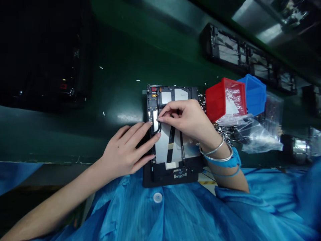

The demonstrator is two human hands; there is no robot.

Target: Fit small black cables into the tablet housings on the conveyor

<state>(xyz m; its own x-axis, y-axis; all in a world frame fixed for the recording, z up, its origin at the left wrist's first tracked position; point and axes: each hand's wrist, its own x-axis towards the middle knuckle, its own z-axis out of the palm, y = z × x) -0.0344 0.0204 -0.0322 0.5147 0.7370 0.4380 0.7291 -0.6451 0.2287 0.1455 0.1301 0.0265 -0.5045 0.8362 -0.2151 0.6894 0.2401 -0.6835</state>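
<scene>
An opened tablet chassis (173, 160) lies on the green belt in front of me, showing silver battery plates, black flex cables and a circuit board at its top left. My left hand (125, 150) rests flat along the chassis's left edge, fingers stretched out onto it. My right hand (187, 120) comes in from the right with fingers curled, fingertips pinched and pressing near a thin black cable at the upper left of the battery. What the fingertips hold, if anything, is too small to make out. Two metal bangles and a blue band circle my right wrist.
A red bin (224, 97) and a blue bin (254, 93) stand just right of the chassis, with crumpled clear plastic bags (250, 134). Dark trays of parts (240, 53) run along the far right. A dark machine (45, 53) fills the far left. Small white specks dot the green belt (117, 77).
</scene>
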